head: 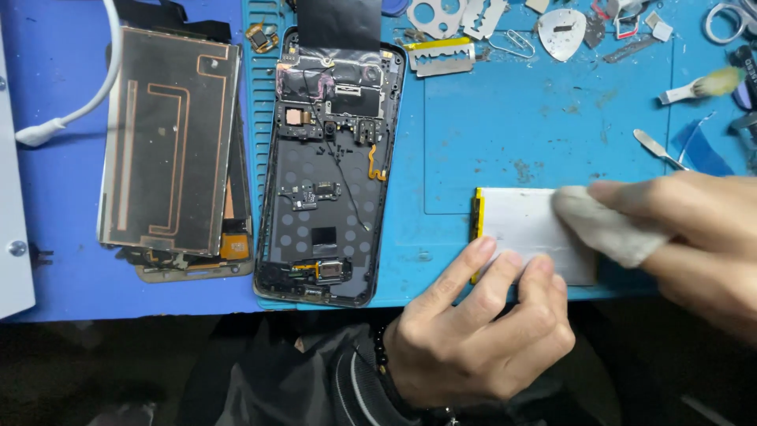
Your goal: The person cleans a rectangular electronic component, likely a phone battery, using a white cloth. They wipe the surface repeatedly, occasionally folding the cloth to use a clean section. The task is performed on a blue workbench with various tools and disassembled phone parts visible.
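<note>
1. Blue work mat (520,118) covers the bench; its front edge runs just above the person's lap.
2. Opened phone frame (330,170) lies upright on the mat's left part, back off, boards and a thin black wire exposed. A black sheet overlaps its top end.
3. Stack of display panels (169,142) sits just left of the frame, copper-coloured traces facing up. A white cable (87,102) curves past its upper left corner.
4. Flat white battery (524,225) lies near the mat's front edge, right of the frame, with a yellow strip along its left end.
5. Left hand (481,331): fingers extended and held fairly close together, tips pressing down on the battery's lower left portion. It grips nothing; it only steadies the battery. A dark bead bracelet is on the wrist.
6. Right hand (694,237): fingers curled closed around a white cloth wad (603,225), which touches the battery's upper right surface.
7. Small items along the mat's top edge, well apart from both hands: razor blade (441,57), triangular metal pick (561,33), small brush (702,85), metal spudger (658,148), scissors (729,20).
</note>
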